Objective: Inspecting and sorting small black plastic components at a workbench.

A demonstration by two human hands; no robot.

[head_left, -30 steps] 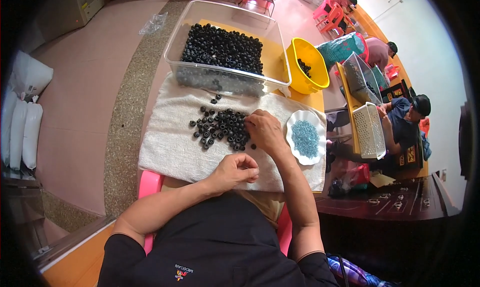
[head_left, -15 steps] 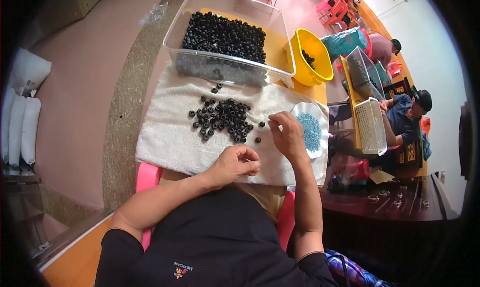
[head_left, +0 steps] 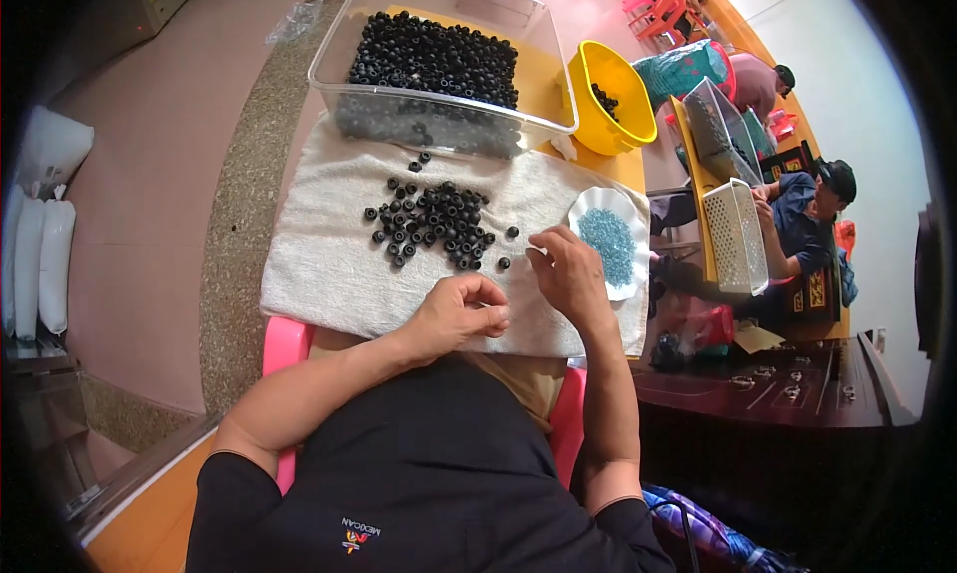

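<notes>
Above the near part of the white towel (head_left: 329, 284), my left hand (head_left: 459, 312) is closed in a pinch, thumb against forefinger. Whatever it holds, if anything, is too small to make out. My right hand (head_left: 576, 274) hovers just left of a white scalloped dish (head_left: 638, 266) filled with tiny light-blue pieces (head_left: 606, 242). Its fingers are bent in toward the thumb, and any object between them is hidden. Beyond my left hand lies a loose pile of round black beads with holes (head_left: 439, 219). Two single beads (head_left: 512, 232) rest between the pile and my right hand.
A clear plastic bin (head_left: 334, 86) holding many black beads stands at the towel's far side. To its right is a yellow tub (head_left: 638, 134) with a few beads inside. At the right, another person (head_left: 797, 214) sits by a white perforated basket (head_left: 733, 239).
The whole view has shifted slightly, so towel, bin and beads appear a little higher and further left. Both hands keep nearly the same pose and place over the towel.
</notes>
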